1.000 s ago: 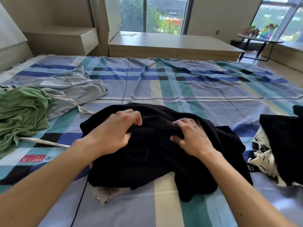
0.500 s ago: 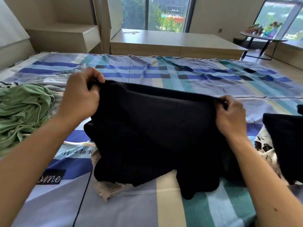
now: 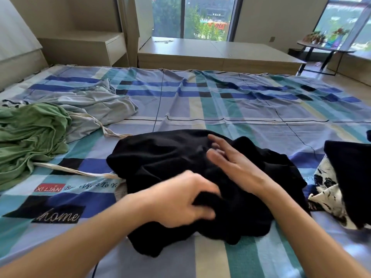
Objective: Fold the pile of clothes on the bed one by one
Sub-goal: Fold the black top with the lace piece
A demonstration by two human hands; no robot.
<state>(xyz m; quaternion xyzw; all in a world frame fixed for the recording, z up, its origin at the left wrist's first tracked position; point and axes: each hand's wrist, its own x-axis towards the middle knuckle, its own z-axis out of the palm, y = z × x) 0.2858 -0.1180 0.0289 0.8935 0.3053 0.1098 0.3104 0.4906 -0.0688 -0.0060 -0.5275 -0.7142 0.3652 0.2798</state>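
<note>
A black garment lies crumpled on the checked bed sheet in front of me. My left hand is on its near part, blurred, with fingers curled into a fold of the black cloth. My right hand hovers over or rests on the garment's right side with fingers spread and straight, holding nothing. Unfolded clothes lie at the left: a green garment and a light grey one with a cream drawstring.
At the right edge lies a black piece over a white cloth with black print. Beyond the bed stand a low wooden platform, a nightstand and a small side table by the windows.
Half a second ago both hands held the black garment up, stretched by its top edge. It has dropped back onto the bed in a heap; the right hand let go and the left moved down.
</note>
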